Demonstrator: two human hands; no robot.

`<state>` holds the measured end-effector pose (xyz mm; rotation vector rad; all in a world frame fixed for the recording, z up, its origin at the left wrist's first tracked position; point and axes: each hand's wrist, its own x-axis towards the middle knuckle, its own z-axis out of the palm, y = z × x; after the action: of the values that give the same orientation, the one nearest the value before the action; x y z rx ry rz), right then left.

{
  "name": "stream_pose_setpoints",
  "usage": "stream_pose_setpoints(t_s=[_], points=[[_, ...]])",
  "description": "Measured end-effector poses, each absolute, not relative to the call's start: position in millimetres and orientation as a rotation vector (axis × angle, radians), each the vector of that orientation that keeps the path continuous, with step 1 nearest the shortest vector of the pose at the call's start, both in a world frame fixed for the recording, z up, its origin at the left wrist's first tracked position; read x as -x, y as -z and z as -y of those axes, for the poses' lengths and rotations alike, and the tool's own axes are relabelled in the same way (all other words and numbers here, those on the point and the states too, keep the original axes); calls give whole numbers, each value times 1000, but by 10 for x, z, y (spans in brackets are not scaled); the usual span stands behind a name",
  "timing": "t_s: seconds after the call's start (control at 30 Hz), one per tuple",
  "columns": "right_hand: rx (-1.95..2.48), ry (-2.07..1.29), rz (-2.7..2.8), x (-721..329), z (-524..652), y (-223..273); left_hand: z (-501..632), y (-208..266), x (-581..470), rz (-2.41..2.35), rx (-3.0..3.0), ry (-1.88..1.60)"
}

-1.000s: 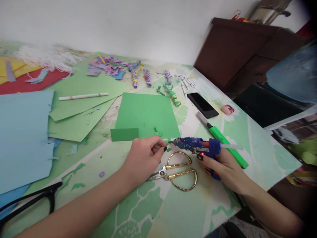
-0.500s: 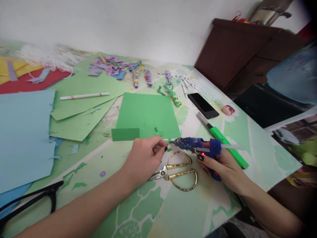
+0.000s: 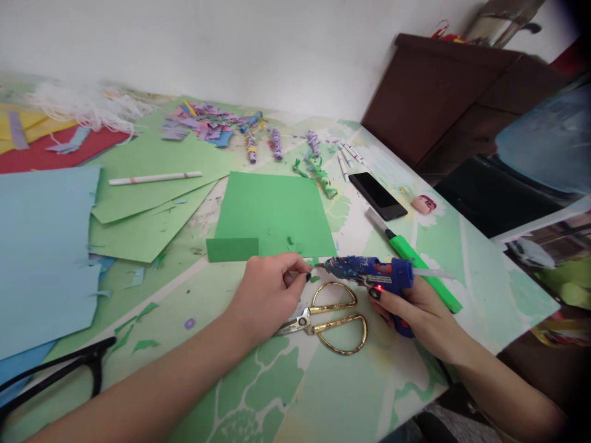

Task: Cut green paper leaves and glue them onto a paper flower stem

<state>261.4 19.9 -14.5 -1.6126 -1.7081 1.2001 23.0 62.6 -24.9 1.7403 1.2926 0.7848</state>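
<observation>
My right hand (image 3: 410,307) is wrapped round the handle of a blue hot glue gun (image 3: 355,268), whose small red light is lit. The gun's nozzle points left at the fingertips of my left hand (image 3: 277,289). That hand is closed in a pinch, and whatever sits between finger and thumb is too small to make out. Just beyond it lies a green paper sheet (image 3: 277,209) with a darker green strip (image 3: 233,250) across its lower left corner. Gold-handled scissors (image 3: 339,329) rest below the gun, their blades partly under my left hand.
To the right lie a green utility knife (image 3: 422,271) with its blade out, a black phone (image 3: 378,195) and a pink eraser-like object (image 3: 423,204). Rolled paper pieces (image 3: 277,144) and paper scraps (image 3: 207,122) are at the back. Glasses (image 3: 92,363) and blue paper (image 3: 46,246) occupy the left.
Both hands and the glue gun hold almost the same place. The whole view has shifted very slightly; nothing was taken up or let go.
</observation>
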Motion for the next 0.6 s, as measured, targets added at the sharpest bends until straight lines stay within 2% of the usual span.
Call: stream_pose_setpoints(t_s=[0.27,0.6], points=[[1571,-1307,1618,-2590,-244,156,-610,222,-231,-1304,-1725,-758],[1599,-1258,1672,-2597,-215,136,-630,253,-237,-1297,-1722,-770]])
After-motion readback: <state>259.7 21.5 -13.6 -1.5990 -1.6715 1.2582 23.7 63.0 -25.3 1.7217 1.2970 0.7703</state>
